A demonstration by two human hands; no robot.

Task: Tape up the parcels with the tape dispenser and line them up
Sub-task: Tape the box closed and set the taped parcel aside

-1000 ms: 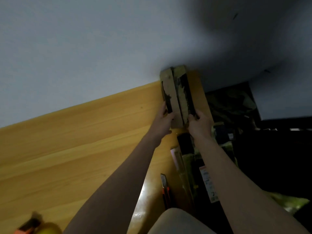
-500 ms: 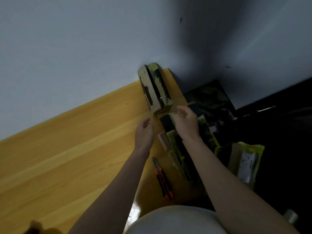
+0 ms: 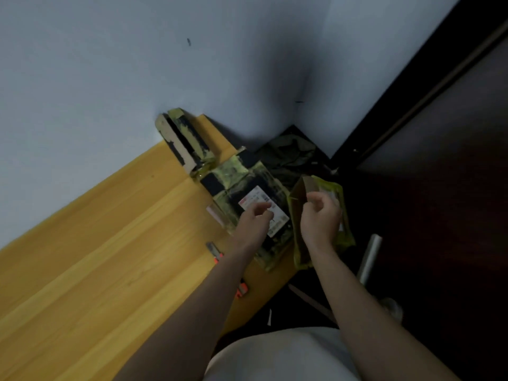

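Two taped parcels (image 3: pixel 182 141) stand on edge side by side against the wall at the far corner of the wooden table (image 3: pixel 115 243). In front of them a flat parcel with a white label (image 3: pixel 233 180) lies at the table's right edge. My left hand (image 3: pixel 254 222) hovers over its label with loosely curled fingers and holds nothing. Just off the table edge a brown parcel in yellow-green tape (image 3: pixel 298 204) stands tilted. My right hand (image 3: pixel 320 220) is at its upper edge with curled fingers; a grip is not clear. No tape dispenser is in view.
An orange box cutter (image 3: pixel 215 253) lies on the table, partly under my left forearm. A pale tube (image 3: pixel 369 257) stands on the dark floor to the right. Dark clutter (image 3: pixel 288 152) fills the corner behind the parcels. A dark door is at the right.
Both hands left the two upright parcels and moved right and nearer. The left now hovers over the labelled parcel, the right reaches the yellow-green one. The view swung right.
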